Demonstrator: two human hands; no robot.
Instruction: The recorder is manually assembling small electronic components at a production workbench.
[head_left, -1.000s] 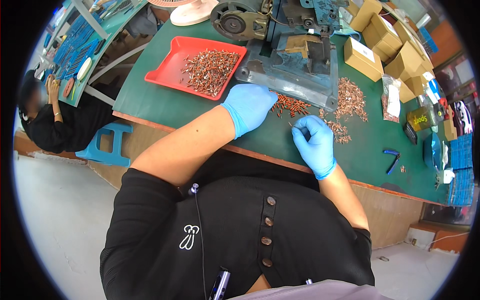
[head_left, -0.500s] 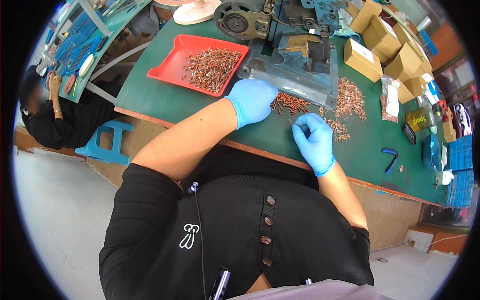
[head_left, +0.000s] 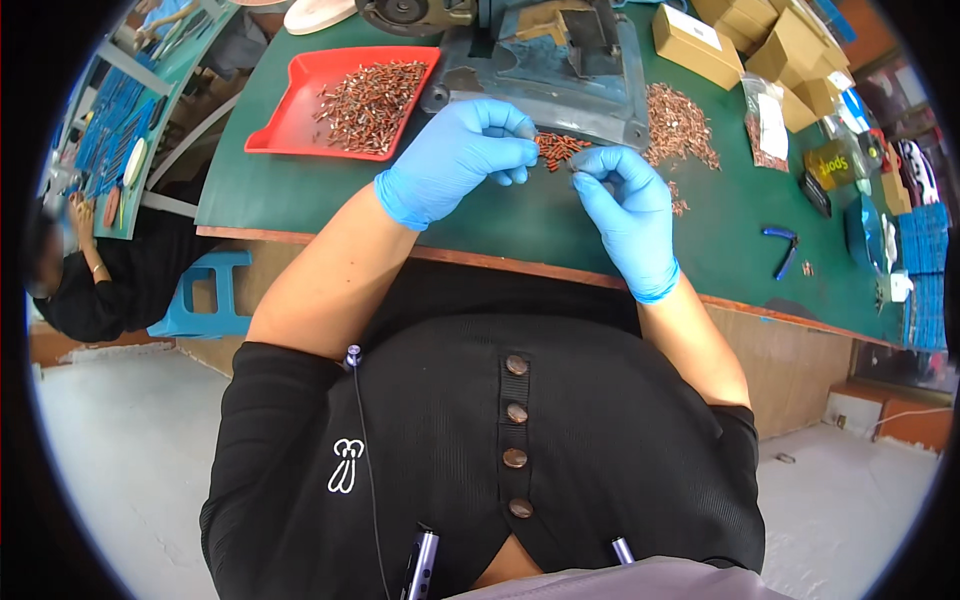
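Blue-gloved left hand (head_left: 455, 158) pinches copper pieces (head_left: 556, 148) | right hand (head_left: 625, 205) pinched, perhaps holding one | grey machine (head_left: 545, 60) behind

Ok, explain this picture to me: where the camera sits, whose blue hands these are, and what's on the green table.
The camera sits on the person's head, looking down, so the edges bend. Both hands wear blue gloves. The left hand and right hand pinch small copper-coloured parts above the green table. Behind them stands a blue-grey machine. A red tray at left holds more such parts, and a loose pile lies at right, beside cardboard boxes and blue-handled pliers.
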